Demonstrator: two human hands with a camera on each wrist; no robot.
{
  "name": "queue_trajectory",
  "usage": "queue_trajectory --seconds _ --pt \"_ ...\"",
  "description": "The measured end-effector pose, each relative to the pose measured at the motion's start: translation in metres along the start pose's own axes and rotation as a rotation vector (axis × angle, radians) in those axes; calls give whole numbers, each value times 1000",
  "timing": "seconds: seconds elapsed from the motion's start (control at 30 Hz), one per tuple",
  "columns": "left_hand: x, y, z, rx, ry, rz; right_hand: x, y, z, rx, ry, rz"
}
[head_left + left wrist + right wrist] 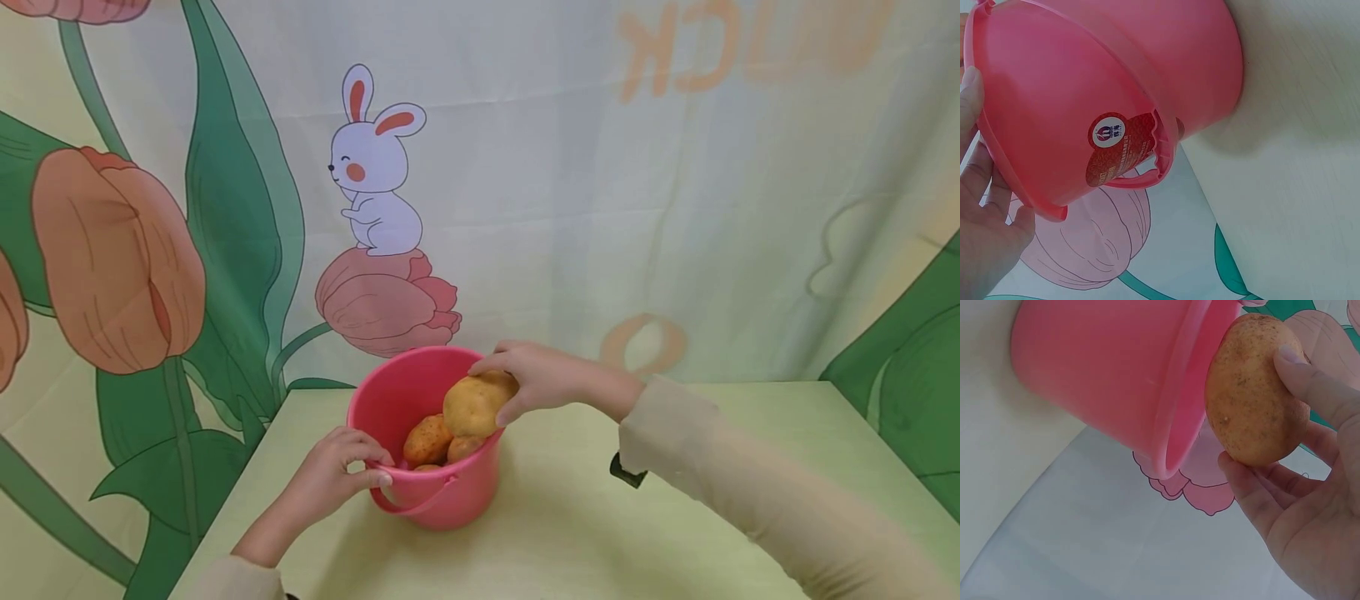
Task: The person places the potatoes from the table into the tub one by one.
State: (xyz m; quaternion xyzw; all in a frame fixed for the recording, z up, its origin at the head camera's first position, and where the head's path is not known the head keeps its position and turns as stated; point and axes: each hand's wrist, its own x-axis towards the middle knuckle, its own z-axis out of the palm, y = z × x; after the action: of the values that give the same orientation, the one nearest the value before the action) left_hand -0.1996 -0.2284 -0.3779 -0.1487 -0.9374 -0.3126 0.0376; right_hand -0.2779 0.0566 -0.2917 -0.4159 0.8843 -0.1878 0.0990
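A pink bucket [457,500] stands upright on the table, with several potatoes [427,440] inside it. My right hand [543,379] holds a large yellowish potato [474,403] at the bucket's right rim, over the opening. In the right wrist view, thumb and fingers grip this potato [1254,394] from opposite sides beside the rim. At the near left, my left hand [337,467] pinches the bucket's rim between thumb and fingers. The left wrist view shows that hand [991,212] at the rim, with a red label [1119,147] and the handle on the bucket's side.
The pale green table [645,508] extends to the right of the bucket. Behind it hangs a curtain [540,208] printed with tulips and a white rabbit. A small black object [627,471] shows at the right sleeve's cuff.
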Motion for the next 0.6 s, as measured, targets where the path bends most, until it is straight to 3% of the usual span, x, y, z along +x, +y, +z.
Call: queue_trajectory --seconds 0.3,0.6 --pt "0 -1 0 -8 -9 -31 11 1 6 1 -13 15" --pt "0 -1 0 -5 -9 -20 22 -2 12 -2 -51 48"
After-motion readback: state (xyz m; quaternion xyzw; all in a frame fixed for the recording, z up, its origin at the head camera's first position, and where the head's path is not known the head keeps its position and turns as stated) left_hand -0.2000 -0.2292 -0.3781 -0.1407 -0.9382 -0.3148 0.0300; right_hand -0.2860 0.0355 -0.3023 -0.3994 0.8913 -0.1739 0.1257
